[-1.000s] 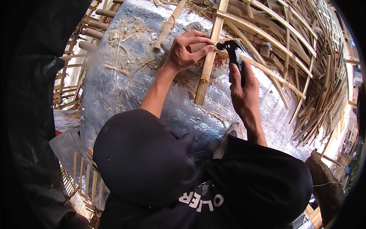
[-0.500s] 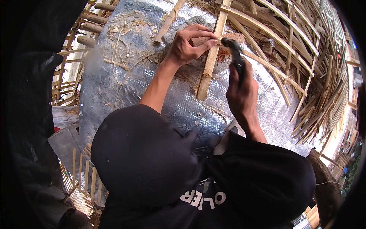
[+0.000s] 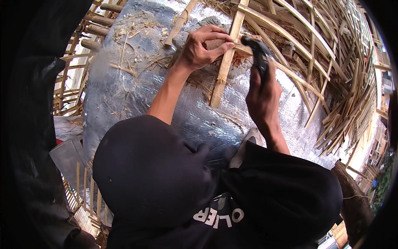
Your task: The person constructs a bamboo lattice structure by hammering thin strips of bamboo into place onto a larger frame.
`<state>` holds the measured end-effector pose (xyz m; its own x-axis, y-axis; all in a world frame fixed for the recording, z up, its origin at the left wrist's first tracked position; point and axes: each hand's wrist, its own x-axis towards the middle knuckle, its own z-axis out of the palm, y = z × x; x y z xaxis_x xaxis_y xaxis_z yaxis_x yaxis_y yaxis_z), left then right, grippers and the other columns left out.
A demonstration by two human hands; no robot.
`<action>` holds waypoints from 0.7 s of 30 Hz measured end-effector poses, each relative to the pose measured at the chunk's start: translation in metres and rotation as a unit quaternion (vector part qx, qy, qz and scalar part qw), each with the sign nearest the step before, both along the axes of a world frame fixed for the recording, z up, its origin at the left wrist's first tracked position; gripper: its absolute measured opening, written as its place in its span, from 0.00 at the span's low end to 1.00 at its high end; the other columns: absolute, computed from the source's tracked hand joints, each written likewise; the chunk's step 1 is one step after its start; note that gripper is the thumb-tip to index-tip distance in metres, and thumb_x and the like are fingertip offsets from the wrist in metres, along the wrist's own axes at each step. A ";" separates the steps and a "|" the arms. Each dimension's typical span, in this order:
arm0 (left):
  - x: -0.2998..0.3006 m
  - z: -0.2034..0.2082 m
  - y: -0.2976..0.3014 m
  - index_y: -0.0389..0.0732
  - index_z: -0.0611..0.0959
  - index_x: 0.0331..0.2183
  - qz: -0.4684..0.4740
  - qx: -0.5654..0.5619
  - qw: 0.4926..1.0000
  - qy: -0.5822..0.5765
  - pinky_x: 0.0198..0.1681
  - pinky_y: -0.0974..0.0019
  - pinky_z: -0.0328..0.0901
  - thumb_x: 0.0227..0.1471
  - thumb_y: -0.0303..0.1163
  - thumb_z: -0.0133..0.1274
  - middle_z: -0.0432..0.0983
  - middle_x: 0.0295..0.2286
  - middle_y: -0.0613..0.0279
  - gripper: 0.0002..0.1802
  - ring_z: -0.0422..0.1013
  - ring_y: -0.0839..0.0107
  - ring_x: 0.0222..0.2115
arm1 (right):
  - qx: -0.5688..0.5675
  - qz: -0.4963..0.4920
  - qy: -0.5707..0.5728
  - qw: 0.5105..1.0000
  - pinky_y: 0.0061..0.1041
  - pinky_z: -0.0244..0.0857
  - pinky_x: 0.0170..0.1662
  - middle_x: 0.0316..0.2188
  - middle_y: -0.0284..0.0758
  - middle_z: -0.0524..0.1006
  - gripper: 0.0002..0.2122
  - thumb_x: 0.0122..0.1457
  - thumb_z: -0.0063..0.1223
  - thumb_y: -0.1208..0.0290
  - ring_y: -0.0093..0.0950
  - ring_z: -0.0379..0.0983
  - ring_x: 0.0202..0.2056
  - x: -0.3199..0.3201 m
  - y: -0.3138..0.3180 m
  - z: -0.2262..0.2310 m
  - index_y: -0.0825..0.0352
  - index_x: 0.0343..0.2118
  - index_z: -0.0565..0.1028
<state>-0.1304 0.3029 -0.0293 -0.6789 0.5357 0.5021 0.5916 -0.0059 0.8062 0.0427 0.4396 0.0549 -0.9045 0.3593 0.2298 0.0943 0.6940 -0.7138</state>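
My right hand (image 3: pixel 264 97) is wrapped round the handle of a dark hammer (image 3: pixel 259 56), slightly smeared by motion. Its head hangs just right of a long bamboo slat (image 3: pixel 224 72). At the crossing of this slat with another one (image 3: pixel 243 50), my left hand (image 3: pixel 202 47) pinches thumb and forefinger together. Whatever the pinch holds is too small to make out. Beneath the crossing lies a grey, rough concrete lump (image 3: pixel 238 71) with reddish brick showing on it.
Silvery foil sheeting (image 3: pixel 137 93) covers the surface, strewn with shavings. A lattice of slats (image 3: pixel 306 47) reaches to the upper right, beside a heap of loose strips (image 3: pixel 346 112). A short wooden piece (image 3: pixel 179 27) lies at the top. Round poles (image 3: pixel 97 20) jut in at the upper left.
The hammer head has come slightly away from my left fingertips, uncovering more of the crossing slat. My left hand keeps its pinch. The whole view has shifted a little.
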 end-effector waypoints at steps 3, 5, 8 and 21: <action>0.000 -0.003 -0.008 0.40 0.89 0.36 0.014 -0.006 1.000 0.020 0.46 0.64 0.70 0.51 0.34 0.65 0.82 0.37 0.57 0.10 0.77 0.65 0.41 | -0.044 0.011 0.001 0.999 0.37 0.62 0.24 0.19 0.46 0.74 0.07 0.68 0.47 0.71 0.42 0.73 0.19 -0.010 0.003 0.005 0.69 0.43 0.69; 0.001 -0.002 -0.007 0.40 0.89 0.36 0.009 -0.006 1.000 0.013 0.46 0.64 0.71 0.51 0.34 0.65 0.82 0.37 0.57 0.10 0.77 0.65 0.41 | -0.123 -0.039 0.026 0.991 0.33 0.61 0.23 0.19 0.42 0.72 0.08 0.69 0.46 0.70 0.31 0.69 0.18 -0.001 0.004 0.005 0.69 0.44 0.68; 0.001 -0.001 -0.001 0.40 0.89 0.36 -0.001 -0.003 1.000 0.015 0.46 0.64 0.71 0.51 0.33 0.65 0.82 0.37 0.57 0.10 0.77 0.66 0.41 | -0.090 -0.026 0.030 0.995 0.28 0.60 0.22 0.18 0.35 0.71 0.09 0.70 0.45 0.68 0.24 0.67 0.18 0.000 0.007 -0.002 0.70 0.43 0.69; 0.007 0.010 0.001 0.38 0.88 0.37 0.013 -0.024 0.999 -0.026 0.46 0.64 0.69 0.51 0.29 0.65 0.81 0.37 0.57 0.10 0.77 0.64 0.41 | -0.007 -0.458 0.019 0.889 0.29 0.65 0.26 0.22 0.34 0.74 0.16 0.66 0.52 0.58 0.25 0.71 0.22 0.119 0.213 -0.035 0.69 0.37 0.72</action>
